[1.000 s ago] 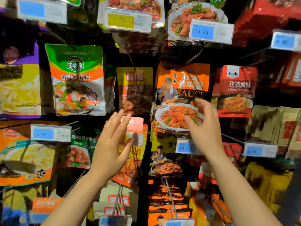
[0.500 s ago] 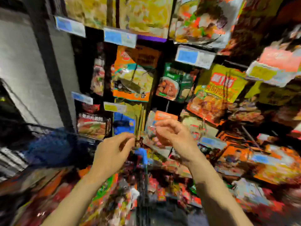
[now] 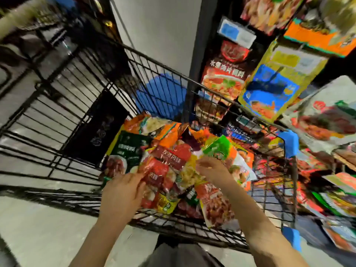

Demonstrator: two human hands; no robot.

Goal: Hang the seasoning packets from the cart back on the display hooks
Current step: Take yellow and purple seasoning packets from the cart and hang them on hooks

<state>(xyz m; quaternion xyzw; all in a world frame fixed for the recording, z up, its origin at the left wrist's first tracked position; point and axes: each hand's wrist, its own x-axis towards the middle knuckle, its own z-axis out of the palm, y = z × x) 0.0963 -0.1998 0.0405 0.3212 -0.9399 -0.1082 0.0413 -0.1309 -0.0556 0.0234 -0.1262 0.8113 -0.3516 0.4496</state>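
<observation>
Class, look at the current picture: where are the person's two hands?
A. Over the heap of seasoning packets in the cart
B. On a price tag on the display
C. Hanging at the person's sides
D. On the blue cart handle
A: the left hand and the right hand both reach onto the seasoning packets heaped inside the black wire cart.

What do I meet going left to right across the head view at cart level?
Black panel on the cart's wire side → dark green packet → left hand at the red packet → right hand → green-topped packet → blue cart corner → packets on the display.
</observation>
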